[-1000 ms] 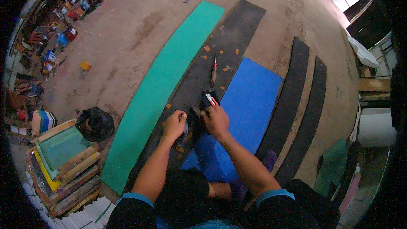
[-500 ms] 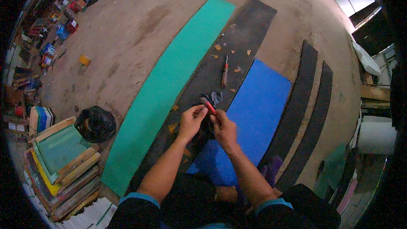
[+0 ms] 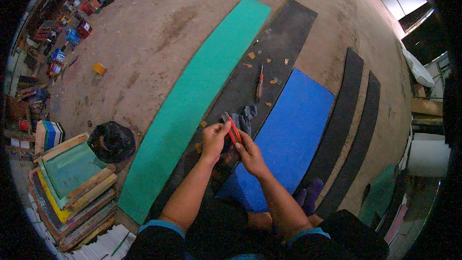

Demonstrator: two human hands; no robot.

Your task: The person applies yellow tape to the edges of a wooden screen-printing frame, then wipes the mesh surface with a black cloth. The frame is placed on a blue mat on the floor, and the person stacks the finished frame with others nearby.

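Both hands are closed on a slim red utility knife [image 3: 234, 131] with a grey metal end, held above the dark strip. My left hand [image 3: 214, 140] pinches its upper part between thumb and fingers. Lower down, my right hand [image 3: 250, 155] grips its body. A crumpled grey cloth [image 3: 246, 117] lies just beyond the knife. Farther up the same dark strip [image 3: 288, 24] rests a screwdriver [image 3: 260, 86] with a red and brown handle. Small tan scraps [image 3: 251, 55] are scattered around it.
A long green strip [image 3: 192, 87] lies left of the dark one, a blue sheet [image 3: 298, 120] right of it. Two narrow dark strips [image 3: 339, 111] lie farther right. Stacked wooden frames [image 3: 72, 183] and a black bag [image 3: 111, 141] stand at lower left. Cans and clutter [image 3: 73, 36] line the left wall.
The red knife has turned, so its red side shows more clearly between my hands. My view has shifted slightly, and both hands stay on the knife.
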